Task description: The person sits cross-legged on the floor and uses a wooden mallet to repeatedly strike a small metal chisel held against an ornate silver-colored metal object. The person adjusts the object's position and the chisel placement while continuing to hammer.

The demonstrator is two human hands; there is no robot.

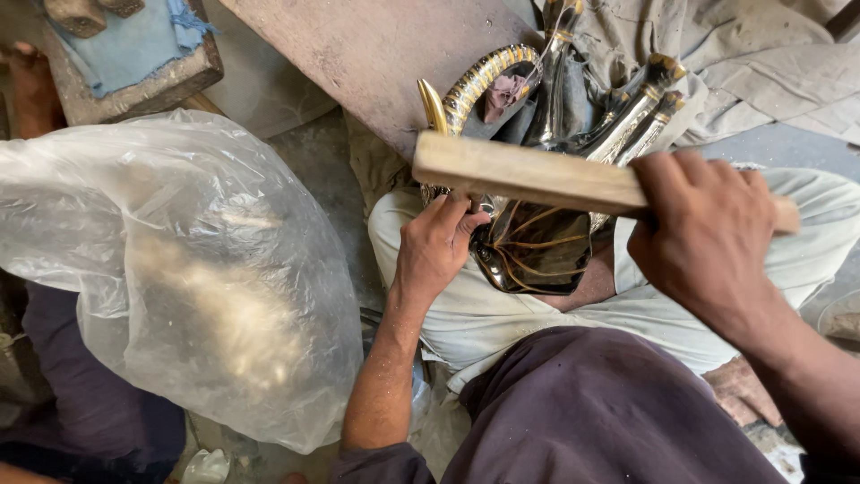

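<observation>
A dark, glossy metal figure (537, 242) with gold lines and gold-banded curved parts rests on my lap. My left hand (439, 246) grips its left side, fingers curled against the shiny body. My right hand (708, 237) is closed around one end of a flat wooden stick (524, 172), which lies across the figure's upper part. Several slender gold-tipped prongs (640, 112) rise behind the stick.
A big clear plastic bag (188, 269), full and crumpled, sits at my left. A wooden board (376, 54) slants behind the figure. A wooden block with blue cloth (134, 58) is at top left, grey cloth (761, 63) at top right.
</observation>
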